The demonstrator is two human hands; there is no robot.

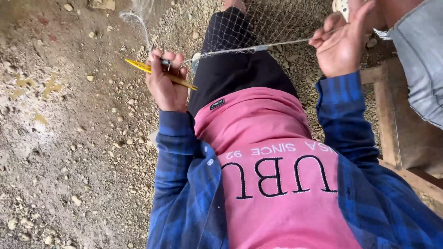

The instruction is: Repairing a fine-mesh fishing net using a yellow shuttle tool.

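Note:
My left hand (164,85) is closed around a slim yellow netting needle (137,66) and pinches the edge cord of a thin fishing net (265,20). My right hand (339,48) grips the same cord (286,44) further right, and the cord runs taut between the two hands. A small grey sinker (261,48) sits on the cord midway. The net mesh hangs over my black trouser leg (240,69) and away from me. Both arms wear blue plaid sleeves over a pink top.
Another person in grey clothing (422,69) sits close at the upper right, next to my right hand. A wooden bench frame (392,124) stands at the right. Gravel and packed dirt (69,138) cover the ground on the left.

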